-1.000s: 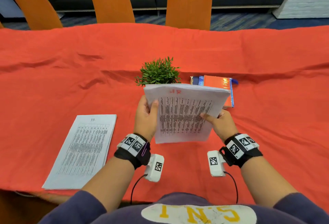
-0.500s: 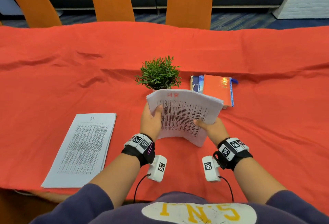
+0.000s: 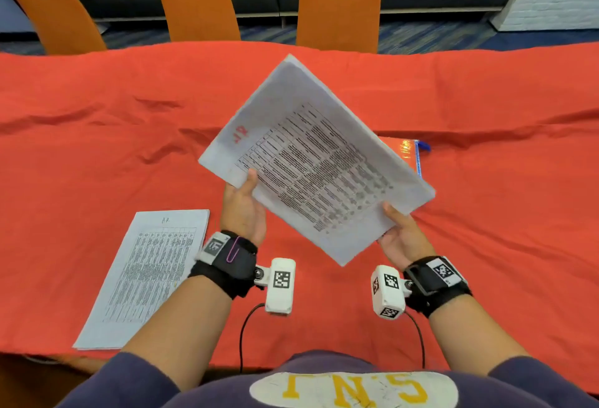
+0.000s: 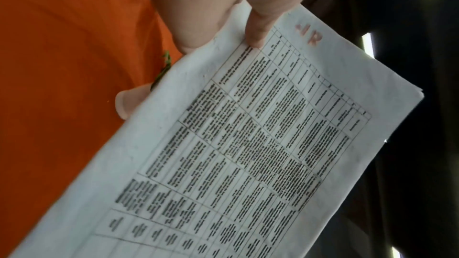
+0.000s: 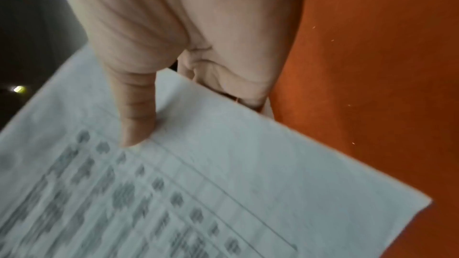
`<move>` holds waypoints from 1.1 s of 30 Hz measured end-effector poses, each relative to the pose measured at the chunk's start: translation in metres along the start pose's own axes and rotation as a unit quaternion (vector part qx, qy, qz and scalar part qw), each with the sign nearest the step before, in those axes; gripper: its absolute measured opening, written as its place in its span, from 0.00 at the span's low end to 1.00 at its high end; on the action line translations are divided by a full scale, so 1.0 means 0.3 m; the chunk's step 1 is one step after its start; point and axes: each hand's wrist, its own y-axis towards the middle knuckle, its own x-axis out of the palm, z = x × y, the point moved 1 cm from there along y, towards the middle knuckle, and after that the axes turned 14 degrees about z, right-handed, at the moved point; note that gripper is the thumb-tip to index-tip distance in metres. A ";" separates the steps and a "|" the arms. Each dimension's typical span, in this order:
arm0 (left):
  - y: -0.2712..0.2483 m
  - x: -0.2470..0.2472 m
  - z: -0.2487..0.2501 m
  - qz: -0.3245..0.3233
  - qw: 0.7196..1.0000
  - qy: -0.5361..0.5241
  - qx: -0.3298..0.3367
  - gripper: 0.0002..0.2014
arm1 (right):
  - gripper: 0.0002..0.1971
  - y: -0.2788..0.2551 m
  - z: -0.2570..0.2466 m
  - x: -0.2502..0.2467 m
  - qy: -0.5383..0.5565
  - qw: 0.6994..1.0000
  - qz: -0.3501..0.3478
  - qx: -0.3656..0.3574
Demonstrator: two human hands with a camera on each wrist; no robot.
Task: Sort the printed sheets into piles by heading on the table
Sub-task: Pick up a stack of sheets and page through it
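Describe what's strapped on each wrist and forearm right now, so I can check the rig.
Each wrist carries a black strap with white tags printed in black square codes. A purple paper clip sits on the left strap. White camera pods hang from both straps, each trailing a thin black cable. Dark blue sleeves are pushed up.

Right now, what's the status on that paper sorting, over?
Left hand and right hand both grip the white printed stack headed in red, held above the red tablecloth. One white printed pile already down, left. Nothing blocking.
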 end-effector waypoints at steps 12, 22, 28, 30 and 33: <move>0.061 -0.227 -0.057 -0.046 0.936 0.350 -0.015 0.18 | 0.27 0.025 -0.101 -0.140 -0.244 0.960 0.044 -0.128; 0.014 -0.290 -0.145 0.034 0.936 0.348 0.028 0.13 | 0.40 0.002 0.005 -0.206 -0.308 0.945 0.038 -0.104; -0.014 -0.308 -0.207 0.089 0.939 0.333 -0.008 0.12 | 0.45 0.022 0.079 -0.233 -0.319 0.941 0.075 -0.085; -0.001 -0.304 -0.199 0.095 0.941 0.325 -0.003 0.12 | 0.43 0.028 0.069 -0.224 -0.313 0.943 0.074 -0.082; 0.002 -0.314 -0.198 0.083 0.939 0.335 -0.004 0.13 | 0.36 0.035 0.072 -0.234 -0.318 0.943 0.064 -0.069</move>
